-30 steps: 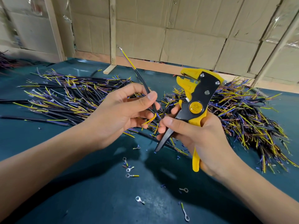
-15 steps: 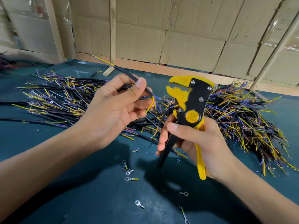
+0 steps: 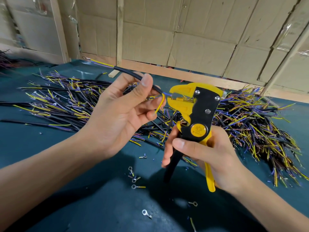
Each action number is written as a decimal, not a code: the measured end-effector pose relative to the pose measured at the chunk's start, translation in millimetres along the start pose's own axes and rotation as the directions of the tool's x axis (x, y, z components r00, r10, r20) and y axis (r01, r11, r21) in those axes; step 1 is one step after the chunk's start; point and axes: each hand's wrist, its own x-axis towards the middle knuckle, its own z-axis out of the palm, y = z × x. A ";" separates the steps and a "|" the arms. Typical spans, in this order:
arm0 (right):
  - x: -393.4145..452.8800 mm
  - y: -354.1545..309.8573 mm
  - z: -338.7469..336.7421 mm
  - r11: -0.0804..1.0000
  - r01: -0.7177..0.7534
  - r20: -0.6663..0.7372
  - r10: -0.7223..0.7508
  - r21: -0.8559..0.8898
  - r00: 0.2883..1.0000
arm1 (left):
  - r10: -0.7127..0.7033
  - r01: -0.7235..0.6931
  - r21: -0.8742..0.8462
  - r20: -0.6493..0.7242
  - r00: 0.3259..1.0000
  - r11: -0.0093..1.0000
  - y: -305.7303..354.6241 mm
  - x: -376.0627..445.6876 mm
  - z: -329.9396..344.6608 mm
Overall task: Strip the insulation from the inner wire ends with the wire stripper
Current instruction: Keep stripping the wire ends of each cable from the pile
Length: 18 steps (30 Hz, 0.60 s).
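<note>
Two forearms enter from the lower edge, both bare to the frame border; no sleeve reaches into view. Left hand [image 3: 123, 114] and right hand [image 3: 207, 158] are ungloved. Fingers carry no rings, wrists no watch or band. Nails on the visible thumbs are short, unpainted. No tape or markings visible.

A small workshop for wire assembly: a green-topped bench [image 3: 50, 164] heaped with cut cables [image 3: 250, 123], loose ring terminals [image 3: 136, 187] scattered about, a wire stripper [image 3: 197, 118], walls lined with flattened cardboard [image 3: 200, 39] on wooden battens [image 3: 119, 30].
</note>
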 end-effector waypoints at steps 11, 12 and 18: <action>-1.1 -4.2 6.1 0.990 0.093 -0.017 -0.095 -0.105 0.995 | 0.125 -0.124 0.137 -0.004 0.992 0.983 2.5 -4.6 4.6; -1.0 -4.6 6.7 0.989 0.093 -0.023 -0.096 -0.112 0.995 | 0.127 -0.124 0.143 -0.008 0.992 0.982 3.1 -4.8 4.8; -2.3 -5.9 7.1 0.985 0.075 -0.034 -0.081 -0.153 0.996 | 0.141 -0.133 0.192 -0.027 0.990 0.972 4.0 -4.8 3.5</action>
